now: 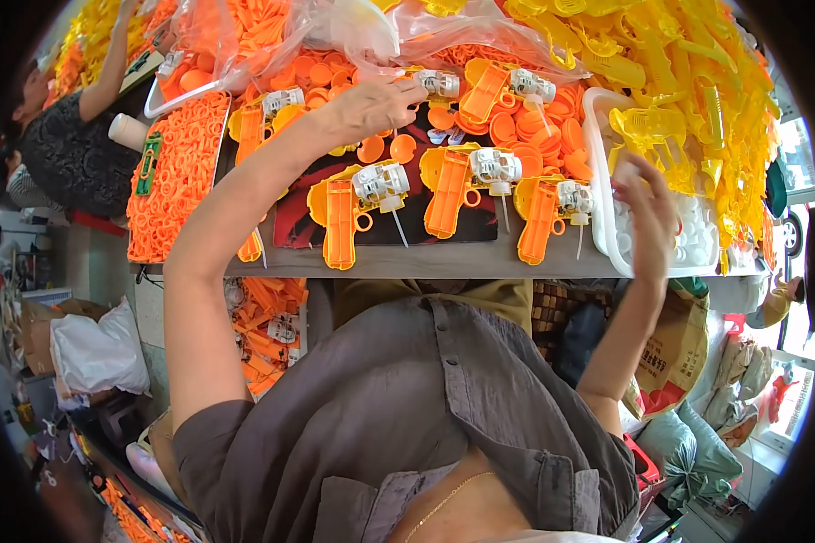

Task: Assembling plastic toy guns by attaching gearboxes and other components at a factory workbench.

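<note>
My left hand [368,113] reaches across the table to the back row. Its bent fingers meet the left end of a clear-and-white gearbox [440,83]; the palm side is hidden. My right hand [645,213] is smeared by motion above a white tub [604,195] of small white parts [695,237], and its grip is unclear. Several orange-and-yellow toy gun halves lie in rows. In front are one at left [340,222], a middle one [445,192] and one at right [539,217], each with a gearbox seated at its top.
Yellow plastic shells [670,54] are heaped behind the tub. A tray of small orange rings [177,163] stands at left, with a green piece [148,165] on it. Orange discs [552,118] lie at the back near plastic bags. Another person [77,145] works at far left.
</note>
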`<state>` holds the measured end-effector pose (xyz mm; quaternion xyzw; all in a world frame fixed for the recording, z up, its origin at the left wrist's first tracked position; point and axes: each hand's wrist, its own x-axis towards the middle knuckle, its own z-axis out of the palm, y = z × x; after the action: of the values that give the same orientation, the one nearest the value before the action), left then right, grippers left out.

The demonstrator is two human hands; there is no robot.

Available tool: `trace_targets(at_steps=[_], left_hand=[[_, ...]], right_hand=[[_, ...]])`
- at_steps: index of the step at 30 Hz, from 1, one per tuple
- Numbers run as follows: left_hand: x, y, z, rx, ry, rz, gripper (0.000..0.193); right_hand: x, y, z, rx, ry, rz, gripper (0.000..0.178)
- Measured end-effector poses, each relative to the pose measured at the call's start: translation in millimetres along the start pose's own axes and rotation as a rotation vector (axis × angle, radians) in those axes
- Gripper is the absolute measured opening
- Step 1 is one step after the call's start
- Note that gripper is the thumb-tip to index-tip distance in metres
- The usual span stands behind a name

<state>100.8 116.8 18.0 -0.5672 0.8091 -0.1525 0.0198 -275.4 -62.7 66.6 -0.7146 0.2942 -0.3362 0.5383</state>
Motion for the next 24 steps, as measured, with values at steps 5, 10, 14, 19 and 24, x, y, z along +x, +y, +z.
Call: trace_targets(at_steps=[5,10,14,19,24], left_hand=[[-6.1,-7.9,6.0,-0.49,0.275,-0.251,0.014],[2.5,12.5,26.2,-1.084,0.525,-0.673,0.024],[14.0,34.5,18.6,-1.229,0.66,-0.736,0.028],[11.0,32.8,25.5,-1.087,0.719,-0.689,0.018],[15.4,34.7,24.7,-1.094,0.76,-0.605,0.014]], right_hand=[[22.4,4.4,100.4,0.446,-0.38,0.257,0.042],[54.2,38.5,163.4,0.897,-0.479,0.526,0.039],[64.1,48.2,175.1,1.018,-0.525,0.552,0.039],[71.4,54.7,177.6,1.072,-0.557,0.587,0.041],[69.1,43.9,181.1,1.027,-0.535,0.569,0.042]])
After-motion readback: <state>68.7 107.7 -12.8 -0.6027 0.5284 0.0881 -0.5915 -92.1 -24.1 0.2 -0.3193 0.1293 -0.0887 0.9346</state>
